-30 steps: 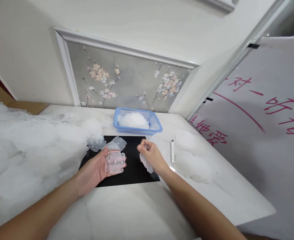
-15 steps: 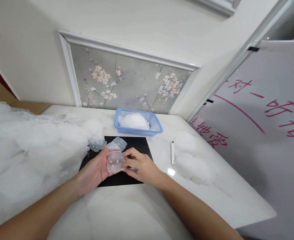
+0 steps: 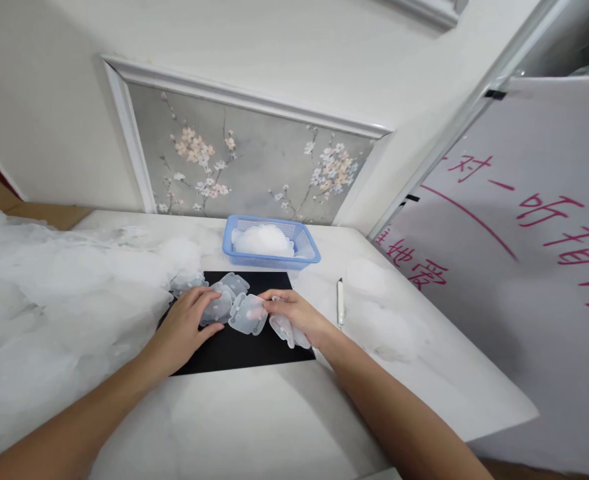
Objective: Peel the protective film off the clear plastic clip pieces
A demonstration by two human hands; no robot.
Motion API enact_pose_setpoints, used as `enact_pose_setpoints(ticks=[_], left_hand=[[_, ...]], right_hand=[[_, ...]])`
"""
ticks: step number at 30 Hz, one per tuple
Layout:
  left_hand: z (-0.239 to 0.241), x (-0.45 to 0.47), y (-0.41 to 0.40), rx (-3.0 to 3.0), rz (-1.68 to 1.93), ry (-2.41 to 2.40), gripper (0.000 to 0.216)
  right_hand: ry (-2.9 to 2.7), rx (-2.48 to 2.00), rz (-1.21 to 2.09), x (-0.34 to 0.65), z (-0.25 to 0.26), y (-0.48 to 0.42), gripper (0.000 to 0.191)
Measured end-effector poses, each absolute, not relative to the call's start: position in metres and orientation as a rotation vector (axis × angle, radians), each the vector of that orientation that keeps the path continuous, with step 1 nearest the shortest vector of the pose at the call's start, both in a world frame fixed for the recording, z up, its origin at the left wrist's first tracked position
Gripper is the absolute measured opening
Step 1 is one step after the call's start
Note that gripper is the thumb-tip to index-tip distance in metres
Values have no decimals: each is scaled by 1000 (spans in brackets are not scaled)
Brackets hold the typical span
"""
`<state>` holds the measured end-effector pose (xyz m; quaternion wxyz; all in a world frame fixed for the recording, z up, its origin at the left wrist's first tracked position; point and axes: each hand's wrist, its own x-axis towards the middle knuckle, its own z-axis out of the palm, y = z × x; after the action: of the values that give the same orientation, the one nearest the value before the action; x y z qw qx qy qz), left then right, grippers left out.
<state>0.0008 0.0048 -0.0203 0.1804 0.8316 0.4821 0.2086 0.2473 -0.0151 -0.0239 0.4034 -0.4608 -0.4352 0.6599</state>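
Several thin, clear, rounded-square plastic pieces with small holes lie over a black mat. My right hand pinches one translucent plastic piece by its right edge, thumb and fingers together. Under that palm sit more clear pieces, partly hidden. At the left, my left hand has its fingers and thumb spread around another clear piece, fingertips at its edge; whether it grips the piece is not plain. Behind, one more clear piece rests on the mat.
A large heap of translucent pieces covers the table's left side. A blue basket with whitish pieces stands behind the mat. To the right lie a white utility knife and a pale cloudy pile. A whiteboard with red writing borders the right.
The piece held up between both hands has gone from the left palm. My left hand has turned palm down over the pieces; my right now pinches a piece at the mat. The view shifted slightly.
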Motion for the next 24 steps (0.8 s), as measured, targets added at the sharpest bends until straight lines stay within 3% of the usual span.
enact_pose_setpoints(ticks=[9,13,15,20,24], left_hand=[[-18,2,13,2297,707,1463,35],[-9,4,10,2184,727,1498,17],[-4,6,7,2098,808,1495,21],[0,12,-5,1473,785,1227,34],[0,17,-11,992,704,1010,35]], right_hand=[[-1169,-1207,1691,248,-19,-16,29],[-1187,-1224,1643,248,-17,-17,29],[-1193,-1212,1615,248,-17,-17,27],[-1130,-1186,1540,248,-17,-16,28],[-1293,-1236,1356,247,-19,-17,42]])
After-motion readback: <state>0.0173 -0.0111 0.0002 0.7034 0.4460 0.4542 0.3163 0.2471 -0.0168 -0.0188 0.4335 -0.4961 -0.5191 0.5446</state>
